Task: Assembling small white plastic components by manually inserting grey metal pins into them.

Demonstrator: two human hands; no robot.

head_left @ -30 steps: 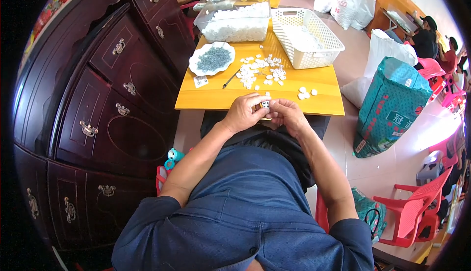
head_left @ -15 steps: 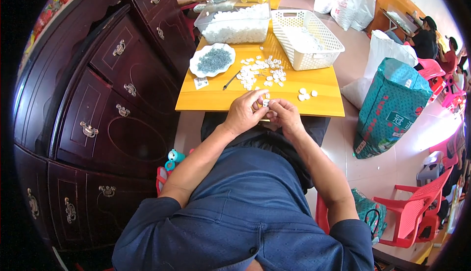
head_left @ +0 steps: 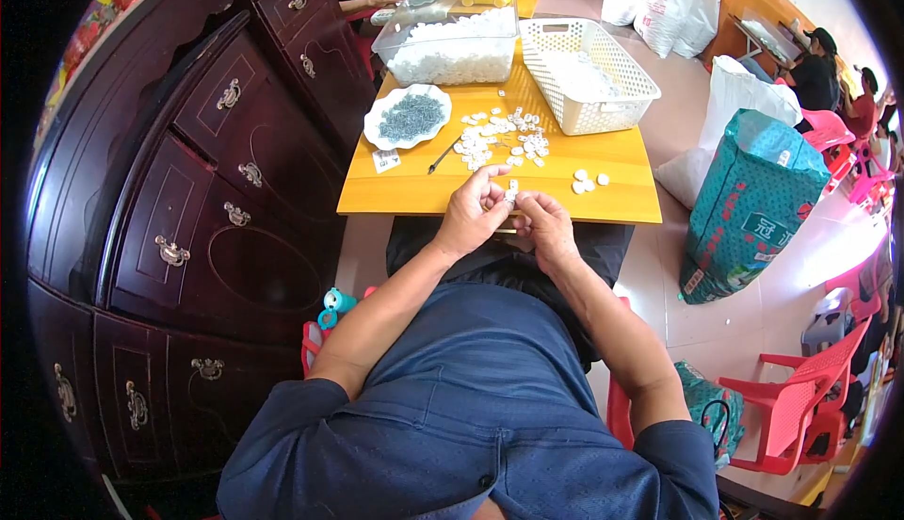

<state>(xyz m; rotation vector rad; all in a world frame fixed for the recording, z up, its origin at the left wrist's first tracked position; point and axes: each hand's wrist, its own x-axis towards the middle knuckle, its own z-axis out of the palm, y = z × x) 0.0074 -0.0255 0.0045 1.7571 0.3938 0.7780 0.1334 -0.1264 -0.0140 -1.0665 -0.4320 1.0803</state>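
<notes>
A small white plastic piece [head_left: 511, 191] is held over the table's front edge. On its left side, my left hand [head_left: 469, 214] pinches it low with the thumb, while the index finger is raised and curved. From the other side the fingertips of my right hand [head_left: 548, 226] close on the same piece. Its details are too small to make out. Just beyond my hands lie many loose white plastic pieces [head_left: 478, 148] and a thin dark screwdriver-like tool [head_left: 444, 154]. Several round white pieces [head_left: 582, 182] rest to the right.
A scalloped white dish [head_left: 440, 131] of small grey parts stands at left on the yellow table [head_left: 377, 197]. Behind are a clear bin [head_left: 452, 70] and a cream basket [head_left: 603, 115] with white pieces. A dark cabinet [head_left: 226, 200] flanks the left; a teal bag [head_left: 749, 209] stands right.
My left index finger has lifted away from the white piece, so more of the piece shows. My right hand has barely moved.
</notes>
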